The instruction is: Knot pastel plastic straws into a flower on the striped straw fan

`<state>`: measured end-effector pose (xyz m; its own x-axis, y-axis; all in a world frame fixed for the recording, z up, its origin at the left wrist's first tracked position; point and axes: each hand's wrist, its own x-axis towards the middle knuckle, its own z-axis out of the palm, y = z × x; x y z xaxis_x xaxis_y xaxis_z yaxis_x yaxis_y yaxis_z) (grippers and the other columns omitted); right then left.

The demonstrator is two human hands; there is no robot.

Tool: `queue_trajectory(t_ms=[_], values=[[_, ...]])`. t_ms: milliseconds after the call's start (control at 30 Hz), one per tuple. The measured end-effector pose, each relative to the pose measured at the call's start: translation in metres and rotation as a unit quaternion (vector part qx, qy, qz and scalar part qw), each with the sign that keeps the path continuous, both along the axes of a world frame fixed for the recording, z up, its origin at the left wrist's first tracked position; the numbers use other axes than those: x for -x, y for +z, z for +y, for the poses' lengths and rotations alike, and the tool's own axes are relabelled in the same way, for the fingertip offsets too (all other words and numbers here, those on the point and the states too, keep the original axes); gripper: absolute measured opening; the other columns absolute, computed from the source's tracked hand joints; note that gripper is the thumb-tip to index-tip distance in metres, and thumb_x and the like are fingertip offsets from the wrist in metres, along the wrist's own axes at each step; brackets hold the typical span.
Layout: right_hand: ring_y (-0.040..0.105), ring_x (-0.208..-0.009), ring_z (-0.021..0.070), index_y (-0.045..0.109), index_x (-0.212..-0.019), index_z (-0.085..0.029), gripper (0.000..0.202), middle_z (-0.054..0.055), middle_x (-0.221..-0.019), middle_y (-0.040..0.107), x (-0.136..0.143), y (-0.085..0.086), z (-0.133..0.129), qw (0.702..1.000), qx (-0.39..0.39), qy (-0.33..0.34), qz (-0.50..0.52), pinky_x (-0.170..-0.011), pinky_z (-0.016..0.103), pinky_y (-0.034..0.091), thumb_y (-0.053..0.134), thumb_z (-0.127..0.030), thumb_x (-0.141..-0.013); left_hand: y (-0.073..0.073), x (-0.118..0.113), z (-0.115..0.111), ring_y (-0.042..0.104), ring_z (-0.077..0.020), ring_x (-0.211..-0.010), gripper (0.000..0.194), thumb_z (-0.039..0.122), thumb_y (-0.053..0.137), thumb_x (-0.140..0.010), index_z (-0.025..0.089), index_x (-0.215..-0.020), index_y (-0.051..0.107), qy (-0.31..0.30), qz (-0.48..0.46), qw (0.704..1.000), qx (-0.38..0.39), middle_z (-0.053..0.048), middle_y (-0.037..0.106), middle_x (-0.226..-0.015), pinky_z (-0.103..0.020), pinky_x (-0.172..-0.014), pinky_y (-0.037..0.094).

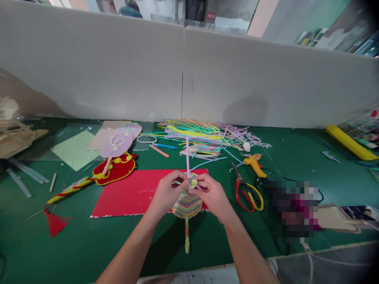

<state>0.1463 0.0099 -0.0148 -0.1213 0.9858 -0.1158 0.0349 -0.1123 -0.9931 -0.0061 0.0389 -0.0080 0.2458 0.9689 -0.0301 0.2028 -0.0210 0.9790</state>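
In the head view, my left hand and my right hand meet above a red board, both closed in a pinch. Between their fingertips is a lilac pipe cleaner, its long end pointing straight up. A small yellow-green fuzzy piece shows at my right fingertips. Just beneath them is a round fan with multicoloured zigzag stripes and a twisted handle pointing toward me. My fingers hide its upper part. Whether the pinched pieces are joined to the fan, I cannot tell.
Behind the red board lies a heap of pipe cleaners. Scissors and a yellow glue gun with a cord sit right. At left are a lilac-and-red fan-like ornament and a red tassel. A partition stands behind.
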Motion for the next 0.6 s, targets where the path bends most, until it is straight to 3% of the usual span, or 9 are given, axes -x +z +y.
queue_trajectory(t_ms=[67,167,267,367,500,600], values=[[0.064,-0.08,0.0182,0.059,-0.085,-0.021,0.018,0.001,-0.08,0.067,0.001,-0.002,0.0,0.999,-0.038,-0.018,-0.012,-0.074,0.031,0.049,0.068,-0.018,-0.069,-0.001,-0.003,-0.003,0.056,-0.0121,-0.068,0.01,0.026,0.056,-0.074,0.016,-0.072,0.055,0.018,-0.025,1.0,0.001,0.0,0.057,-0.071,-0.021,-0.061,0.045],[0.062,-0.08,0.0175,0.062,-0.078,-0.021,0.012,0.003,-0.084,0.064,0.001,-0.004,0.0,0.985,-0.158,-0.055,-0.046,-0.07,0.029,0.05,0.068,-0.016,-0.069,0.002,-0.004,-0.006,0.056,-0.0121,-0.068,0.01,0.026,0.057,-0.073,0.016,-0.071,0.054,0.029,-0.051,0.998,0.011,0.0,0.057,-0.072,-0.022,-0.062,0.046],[0.061,-0.083,0.0164,0.065,-0.079,-0.023,0.014,0.003,-0.087,0.062,-0.002,-0.003,-0.001,0.947,-0.3,-0.061,-0.096,-0.072,0.029,0.051,0.063,-0.01,-0.073,0.01,-0.001,-0.006,0.056,-0.0133,-0.072,0.014,0.028,0.062,-0.069,0.016,-0.073,0.054,0.023,-0.053,0.998,0.025,-0.001,0.057,-0.074,-0.025,-0.066,0.047],[0.062,-0.083,0.0148,0.066,-0.084,-0.025,0.022,0.003,-0.087,0.063,-0.007,-0.003,-0.004,0.917,-0.376,-0.047,-0.125,-0.073,0.028,0.051,0.058,-0.006,-0.077,0.017,0.003,-0.008,0.058,-0.0168,-0.08,0.023,0.032,0.065,-0.068,0.016,-0.083,0.059,-0.021,-0.039,0.997,0.062,-0.004,0.062,-0.085,-0.029,-0.072,0.048],[0.063,-0.087,0.017,0.067,-0.086,-0.027,0.017,0.002,-0.093,0.065,-0.015,-0.009,-0.013,0.939,-0.331,0.0,-0.09,-0.076,0.03,0.051,0.062,-0.014,-0.076,0.016,0.009,-0.014,0.061,-0.0202,-0.085,0.036,0.038,0.065,-0.069,0.016,-0.098,0.062,-0.104,-0.074,0.985,0.116,-0.008,0.064,-0.099,-0.03,-0.074,0.048],[0.064,-0.085,0.0181,0.062,-0.097,-0.027,0.02,0.003,-0.095,0.066,-0.017,-0.012,-0.019,0.968,-0.246,0.013,-0.048,-0.073,0.032,0.053,0.063,-0.021,-0.078,0.012,0.011,-0.017,0.061,-0.0199,-0.082,0.04,0.039,0.071,-0.064,0.016,-0.096,0.063,-0.118,-0.117,0.978,0.128,-0.007,0.065,-0.094,-0.029,-0.072,0.048]])
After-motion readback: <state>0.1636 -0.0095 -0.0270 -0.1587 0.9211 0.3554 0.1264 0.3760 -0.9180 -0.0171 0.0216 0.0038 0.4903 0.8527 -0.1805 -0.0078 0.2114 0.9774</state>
